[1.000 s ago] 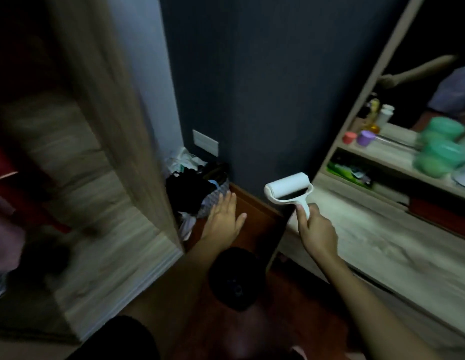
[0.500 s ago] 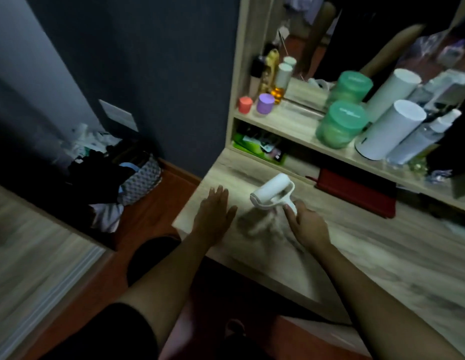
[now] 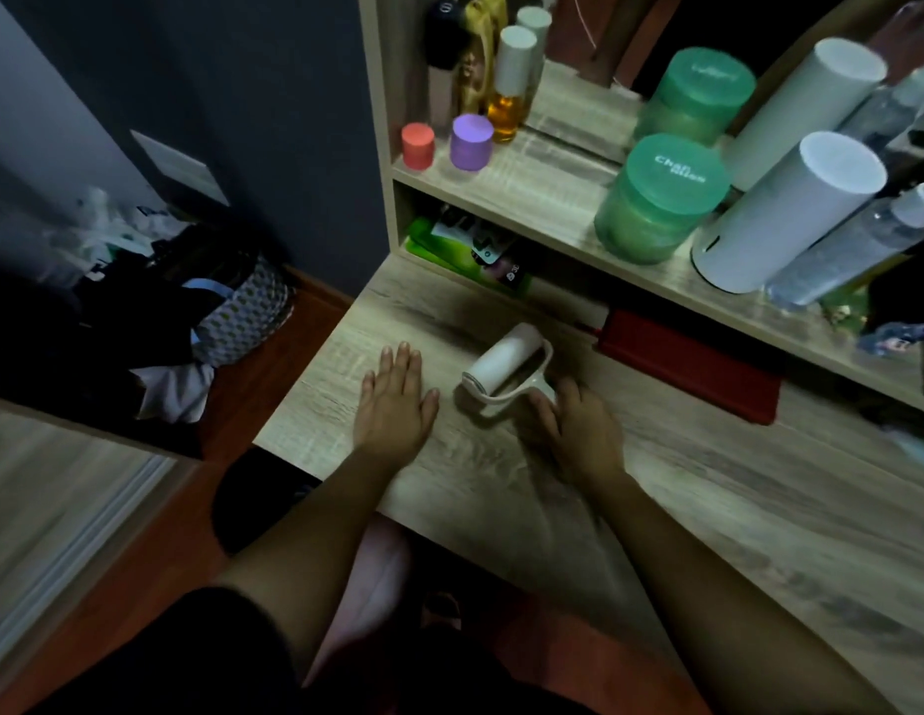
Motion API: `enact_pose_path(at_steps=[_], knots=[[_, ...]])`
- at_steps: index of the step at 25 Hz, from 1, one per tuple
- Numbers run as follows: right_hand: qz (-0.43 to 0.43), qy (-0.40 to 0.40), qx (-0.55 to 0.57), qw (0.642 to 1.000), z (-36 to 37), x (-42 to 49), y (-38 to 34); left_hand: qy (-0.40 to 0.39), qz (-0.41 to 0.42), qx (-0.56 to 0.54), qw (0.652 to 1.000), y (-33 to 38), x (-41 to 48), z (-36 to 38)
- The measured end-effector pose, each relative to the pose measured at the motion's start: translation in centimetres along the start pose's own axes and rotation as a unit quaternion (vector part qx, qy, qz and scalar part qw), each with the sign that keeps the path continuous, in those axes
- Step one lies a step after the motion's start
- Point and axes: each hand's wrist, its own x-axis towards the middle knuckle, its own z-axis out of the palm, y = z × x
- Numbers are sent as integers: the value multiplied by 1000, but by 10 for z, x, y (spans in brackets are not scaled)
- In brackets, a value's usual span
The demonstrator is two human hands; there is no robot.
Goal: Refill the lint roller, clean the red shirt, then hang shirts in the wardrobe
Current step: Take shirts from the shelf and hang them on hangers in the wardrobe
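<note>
Two hands are over the wooden desk (image 3: 707, 498): the left hand (image 3: 395, 399) lies flat with fingers spread, palm down and gripping nothing, near the desk's left edge; the right hand (image 3: 578, 425) is wrapped around the handle of the one white lint roller (image 3: 503, 366), whose roll rests on the desk just beside the left hand. On the shelf (image 3: 532, 193) above stand one red jar (image 3: 417, 145), one purple jar (image 3: 471, 141), one green tub (image 3: 661, 198) and one white cylinder (image 3: 790, 209); a mirror behind doubles the tub and cylinder. Open desktop stretches to the right and toward the person. One laundry basket (image 3: 243, 312) sits on the floor to the left, its contents dark and hard to make out. Items under the shelf are partly hidden.
</note>
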Motion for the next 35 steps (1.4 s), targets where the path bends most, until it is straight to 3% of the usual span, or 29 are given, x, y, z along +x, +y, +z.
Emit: enact_pose_path(at_steps=[8, 12, 18, 22, 29, 35], knots=[[-17, 15, -25, 999, -17, -1, -12, -45, 15, -31, 998, -4, 1, -18], [-141, 34, 15, 989, -53, 4, -72, -14, 38, -5, 999, -19, -8, -77], [-382, 59, 44, 921, -135, 49, -260, 148, 40, 130, 980, -85, -43, -264], [-487, 77, 55, 868, -188, 45, -416, 266, -30, 189, 945, -144, -116, -392], [-609, 135, 52, 780, -219, -8, -635, 398, -89, 280, 869, -268, -262, -538], [-655, 204, 47, 726, -230, -64, -803, 431, -93, 384, 811, -372, -365, -646]])
